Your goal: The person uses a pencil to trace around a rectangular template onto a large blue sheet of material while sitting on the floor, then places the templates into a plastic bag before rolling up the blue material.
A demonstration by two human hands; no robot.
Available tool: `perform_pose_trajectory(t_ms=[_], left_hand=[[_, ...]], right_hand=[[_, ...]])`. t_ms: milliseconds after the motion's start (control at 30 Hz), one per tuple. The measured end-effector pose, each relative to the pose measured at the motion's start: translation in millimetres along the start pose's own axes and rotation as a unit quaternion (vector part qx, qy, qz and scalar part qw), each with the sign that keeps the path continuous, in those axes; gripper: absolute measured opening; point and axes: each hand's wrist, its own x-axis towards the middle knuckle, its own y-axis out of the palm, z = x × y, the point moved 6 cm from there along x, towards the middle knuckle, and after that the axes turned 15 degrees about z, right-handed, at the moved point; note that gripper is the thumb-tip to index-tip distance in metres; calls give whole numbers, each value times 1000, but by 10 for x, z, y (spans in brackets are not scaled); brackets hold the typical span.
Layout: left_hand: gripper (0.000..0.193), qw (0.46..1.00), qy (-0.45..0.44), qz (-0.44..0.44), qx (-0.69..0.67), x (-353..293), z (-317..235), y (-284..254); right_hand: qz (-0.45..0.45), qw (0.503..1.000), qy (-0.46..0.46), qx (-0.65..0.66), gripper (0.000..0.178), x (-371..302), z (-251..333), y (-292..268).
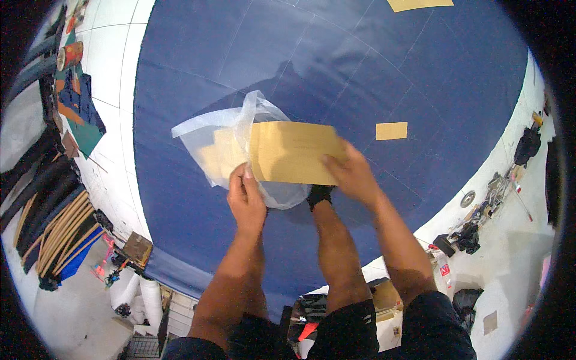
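My left hand (246, 195) pinches the edge of a clear plastic bag (195, 135), thumb against fingers. The bag is crumpled, and one fold of it stands up. My right hand (354, 171) grips the right end of a flat tan card sheet (294, 153). The left end of this sheet lies in or behind the bag's opening; I cannot tell which. More tan card (213, 157) shows through the plastic on the left. Both hands are above a large dark blue cloth (240, 54). A small tan card rectangle (391, 131) lies on the cloth to the right.
Another tan card piece (420, 5) lies at the far edge. My leg with a black sock (321, 195) is on the cloth between my arms. Dark rolls and tan tubes (63, 231) are stacked at left. Black bags and metal parts (480, 207) lie along the right side.
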Motion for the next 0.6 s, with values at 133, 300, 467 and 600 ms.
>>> perform_pose_trajectory(t_ms=[133,300,467,600], left_hand=[[26,999,47,5,21,-165,-81,128],[26,998,37,-26,41,-188,-130,145],[25,989,43,-3,138,119,-204,-121],[20,996,-66,58,-12,231,-38,360]], right_hand=[[19,997,-19,-71,60,517,263,781],[59,976,14,-207,48,459,419,757],[-182,976,95,-70,32,178,-431,-728],[-410,871,197,-184,78,-500,-2012,-2220]])
